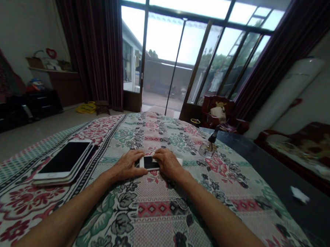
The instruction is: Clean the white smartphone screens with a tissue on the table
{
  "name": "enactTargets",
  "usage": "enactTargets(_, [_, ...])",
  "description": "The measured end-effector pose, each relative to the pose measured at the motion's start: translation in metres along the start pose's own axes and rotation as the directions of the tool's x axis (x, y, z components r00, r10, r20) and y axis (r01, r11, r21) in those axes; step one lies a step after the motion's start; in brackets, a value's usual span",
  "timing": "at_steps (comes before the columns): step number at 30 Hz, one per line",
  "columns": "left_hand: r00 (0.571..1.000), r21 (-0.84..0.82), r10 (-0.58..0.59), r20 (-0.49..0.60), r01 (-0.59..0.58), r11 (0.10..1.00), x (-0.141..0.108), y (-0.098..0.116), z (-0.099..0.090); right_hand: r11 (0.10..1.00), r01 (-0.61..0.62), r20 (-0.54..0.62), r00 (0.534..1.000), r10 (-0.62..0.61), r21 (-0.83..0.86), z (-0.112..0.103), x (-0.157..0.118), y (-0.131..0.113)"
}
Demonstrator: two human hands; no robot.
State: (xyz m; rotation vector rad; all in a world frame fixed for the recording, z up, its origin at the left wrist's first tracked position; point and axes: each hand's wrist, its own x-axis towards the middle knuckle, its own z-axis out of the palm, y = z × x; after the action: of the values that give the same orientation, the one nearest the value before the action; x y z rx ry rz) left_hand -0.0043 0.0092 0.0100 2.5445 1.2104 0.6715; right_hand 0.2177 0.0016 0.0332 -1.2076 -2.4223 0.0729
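A white smartphone [148, 163] with a dark screen lies on the patterned tablecloth, its long side running left to right. My left hand [128, 165] grips its left end, thumb on the near edge and fingers at the far edge. Over the right part of the phone, my right hand [169, 163] is closed, fingertips at the screen; a white end shows beyond it. To the left rests a stack of white tablet-like devices [63, 160], the top one with a black screen. Right of my hands stands a small clear glass bottle [207, 149] with a black top.
The tablecloth [165, 226] covers the table. A dark surface [281, 191] at the right bears a crumpled white piece [299, 194]. Farther off are a wooden chair [218, 107], a carved wooden sofa [307, 149], a yellow bag [86, 107] on the floor and glass doors [164, 64].
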Motion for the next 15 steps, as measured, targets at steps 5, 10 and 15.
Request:
enactTargets(5, [1.0, 0.022, 0.0, -0.005, 0.0, 1.0, 0.001, -0.001, 0.002, 0.994, 0.09, 0.017, 0.996, -0.091, 0.054, 0.002, -0.002, -0.014])
enactTargets(10, [1.0, -0.015, 0.002, 0.005, -0.002, 1.0, -0.003, -0.013, 0.002, 0.98, 0.16, 0.029, 0.986, -0.165, 0.122, 0.002, -0.006, -0.019])
enactTargets(15, [0.999, -0.07, 0.007, 0.052, -0.003, 0.998, -0.007, -0.023, -0.006, 0.957, 0.217, 0.04, 0.973, -0.228, 0.19, -0.007, -0.01, -0.015])
